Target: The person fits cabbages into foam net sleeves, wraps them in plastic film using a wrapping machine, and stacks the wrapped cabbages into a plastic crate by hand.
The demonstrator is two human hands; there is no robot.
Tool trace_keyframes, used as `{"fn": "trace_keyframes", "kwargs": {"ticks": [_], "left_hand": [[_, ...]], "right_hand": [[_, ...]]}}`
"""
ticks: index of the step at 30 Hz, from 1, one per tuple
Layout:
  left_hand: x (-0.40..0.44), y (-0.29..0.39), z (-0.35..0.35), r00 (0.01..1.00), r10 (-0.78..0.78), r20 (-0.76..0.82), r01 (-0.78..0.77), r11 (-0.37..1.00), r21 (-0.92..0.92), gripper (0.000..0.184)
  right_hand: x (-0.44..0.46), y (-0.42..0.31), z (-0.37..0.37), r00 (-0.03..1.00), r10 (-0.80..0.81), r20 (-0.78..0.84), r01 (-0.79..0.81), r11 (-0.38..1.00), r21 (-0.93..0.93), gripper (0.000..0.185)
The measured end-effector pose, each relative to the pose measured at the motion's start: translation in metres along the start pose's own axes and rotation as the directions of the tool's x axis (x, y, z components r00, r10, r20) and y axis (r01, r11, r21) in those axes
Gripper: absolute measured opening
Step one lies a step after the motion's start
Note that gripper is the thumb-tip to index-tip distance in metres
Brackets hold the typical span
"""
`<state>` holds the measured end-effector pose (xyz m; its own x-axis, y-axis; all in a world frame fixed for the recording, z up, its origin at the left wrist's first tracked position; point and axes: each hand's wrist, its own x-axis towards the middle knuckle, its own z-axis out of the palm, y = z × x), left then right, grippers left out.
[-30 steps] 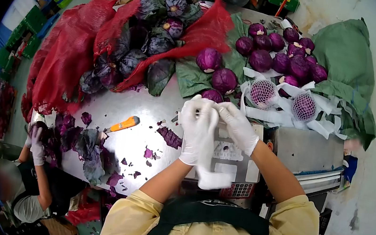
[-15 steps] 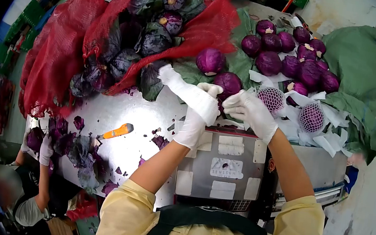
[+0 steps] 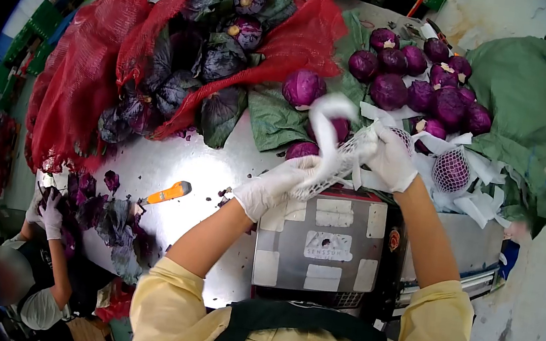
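Note:
My left hand [image 3: 279,186], in a white glove, pinches one end of a white foam net sleeve [image 3: 335,172]. The sleeve's other end is gripped by my right hand [image 3: 391,160], gloved too, so the mesh hangs stretched between them. A motion-smeared white strip [image 3: 325,132] curls up above the sleeve; whether it is part of it I cannot tell. Beyond my hands lie red cabbages, one whole head [image 3: 304,88] in plain view and others partly hidden. Beneath my wrists stands a scale [image 3: 328,245] with a metal top. A netted cabbage [image 3: 452,170] rests right of my right hand.
Several trimmed cabbages [image 3: 449,107] sit on a green sack [image 3: 518,85]. Red mesh sacks [image 3: 87,63] with untrimmed heads fill the left. An orange knife [image 3: 170,192] lies on the metal table [image 3: 175,233]. At lower left a co-worker's gloved hands [image 3: 50,213] handle leaves.
Both hands now hold the foam net, which was bunched in my left hand before. My left hand has moved left and down, my right slightly right. The mesh has opened out between them.

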<state>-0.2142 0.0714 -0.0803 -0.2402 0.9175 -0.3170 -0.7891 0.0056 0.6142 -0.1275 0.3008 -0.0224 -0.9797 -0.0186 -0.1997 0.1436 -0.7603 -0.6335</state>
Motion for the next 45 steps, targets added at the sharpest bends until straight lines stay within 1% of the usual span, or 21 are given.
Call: {"fn": "trace_keyframes", "kwargs": {"ticks": [2,3,4,6,9,13,14,18,20,21,24,27,29,30,32,33,35,38,40,43,45], "left_hand": [[0.004,0.013,-0.005,0.956,0.197,-0.216,-0.027,0.796,0.605,0.025],[0.013,0.024,-0.010,0.835,0.418,-0.357,0.013,0.634,0.773,0.024],[0.025,0.036,-0.018,0.652,0.636,-0.414,0.118,0.454,0.883,0.025],[0.061,0.043,-0.050,0.402,0.827,-0.394,0.211,0.335,0.918,0.037],[0.111,0.037,-0.068,0.580,0.613,-0.537,0.427,0.333,0.841,0.061],[0.139,0.027,-0.067,0.684,0.483,-0.547,0.463,0.293,0.837,0.062],[0.130,0.022,-0.061,0.743,0.597,-0.302,0.385,-0.013,0.923,0.052],[0.091,0.025,-0.023,0.431,0.865,-0.258,0.199,0.188,0.962,0.029],[0.078,0.029,-0.007,0.260,0.916,-0.306,-0.389,0.390,0.834,0.030],[0.039,0.040,0.011,0.452,0.870,-0.196,-0.639,0.470,0.609,0.031],[-0.065,0.034,0.054,0.860,0.403,-0.312,-0.474,0.857,-0.202,0.065],[-0.112,0.006,0.042,0.959,0.283,0.010,-0.262,0.902,-0.343,0.093],[-0.117,-0.026,0.032,0.919,0.385,0.084,-0.313,0.844,-0.436,0.097],[-0.142,-0.032,0.041,0.913,0.391,0.116,-0.279,0.806,-0.522,0.098],[-0.177,-0.045,0.045,0.894,0.349,0.282,-0.102,0.770,-0.629,0.087],[-0.184,-0.056,0.048,0.929,0.290,0.231,-0.052,0.719,-0.693,0.079],[-0.193,-0.071,0.055,0.969,0.238,0.067,-0.116,0.679,-0.725,0.071],[-0.215,-0.068,0.072,0.954,0.298,0.021,-0.228,0.770,-0.596,0.075],[-0.215,-0.070,0.075,0.936,0.342,0.083,-0.258,0.828,-0.498,0.080],[-0.210,-0.084,0.091,0.888,0.459,-0.001,-0.442,0.853,-0.278,0.060],[-0.201,-0.107,0.080,0.896,0.443,0.007,-0.395,0.806,-0.441,0.038]], "right_hand": [[0.002,-0.002,-0.006,0.973,0.012,-0.230,-0.068,0.969,-0.238,0.021],[0.006,0.000,-0.011,0.976,0.076,-0.204,-0.211,0.569,-0.795,0.030],[0.011,0.003,-0.021,0.965,0.139,-0.221,-0.207,-0.109,-0.972,0.039],[0.047,0.002,-0.053,0.949,0.040,-0.314,-0.307,-0.127,-0.943,0.054],[0.091,0.007,-0.085,0.898,-0.282,-0.338,-0.394,-0.172,-0.903,0.059],[0.126,0.040,-0.112,0.600,-0.204,-0.773,-0.637,0.463,-0.617,0.059],[0.120,0.045,-0.100,0.573,-0.163,-0.803,-0.605,0.576,-0.549,0.054],[0.077,0.051,-0.121,0.770,-0.199,-0.607,-0.285,0.744,-0.605,0.025],[0.034,0.039,-0.035,0.846,-0.258,-0.467,-0.161,0.712,-0.684,0.034],[0.017,0.035,-0.009,0.867,-0.281,-0.412,-0.124,0.679,-0.723,0.040],[-0.011,0.021,-0.039,0.929,-0.355,-0.107,0.029,0.356,-0.934,0.050],[-0.033,0.051,-0.043,0.820,-0.503,0.273,0.079,-0.373,-0.925,0.050],[-0.023,0.090,-0.024,0.392,-0.852,0.347,-0.540,-0.519,-0.663,0.046],[-0.019,0.108,-0.012,0.126,-0.876,0.466,-0.797,-0.369,-0.479,0.044],[-0.041,0.127,0.036,0.372,-0.789,0.489,-0.233,-0.589,-0.774,0.045],[-0.055,0.133,0.064,0.547,-0.717,0.432,0.119,-0.444,-0.888,0.046],[-0.077,0.144,0.117,0.836,-0.480,0.266,0.299,-0.007,-0.954,0.048],[-0.109,0.159,0.176,0.996,-0.051,0.071,0.087,0.550,-0.830,0.050],[-0.133,0.163,0.205,0.978,0.210,-0.007,-0.188,0.860,-0.475,0.051],[-0.163,0.161,0.220,0.901,0.425,-0.085,-0.429,0.902,-0.043,0.054],[-0.171,0.156,0.215,0.848,0.516,-0.122,-0.506,0.856,0.106,0.055]]}}
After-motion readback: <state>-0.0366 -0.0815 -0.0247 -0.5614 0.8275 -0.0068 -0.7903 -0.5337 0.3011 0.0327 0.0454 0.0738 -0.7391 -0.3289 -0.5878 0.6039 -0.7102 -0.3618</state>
